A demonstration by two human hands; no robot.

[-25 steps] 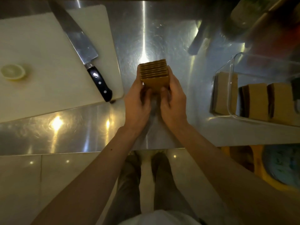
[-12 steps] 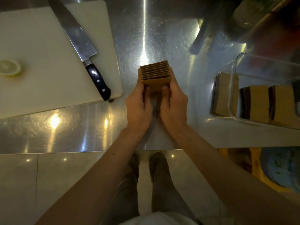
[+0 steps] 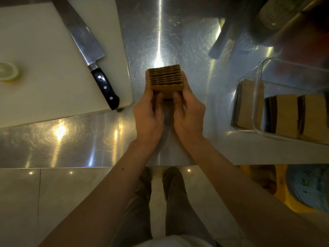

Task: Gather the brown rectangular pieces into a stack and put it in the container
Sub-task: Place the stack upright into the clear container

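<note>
Both hands held the stack (image 3: 165, 78) of brown rect. pieces over the middle of the counter (image 3: 89, 139), squared up edge-on: left hand (image 3: 148, 113) pressed its left side, right hand (image 3: 189, 113) its right, each grip clenched on it w/ thumbs on the near face. Gathering looked done; the carry step was in hand. The clear container (image 3: 258, 97) sat at the counter's right edge, w/ similar stacks already inside. Next move prob. called for keeping side pressure so pieces didn't fan out, swinging right, and lowering into whatever free slot there was; which slot couldn't be told.
</note>
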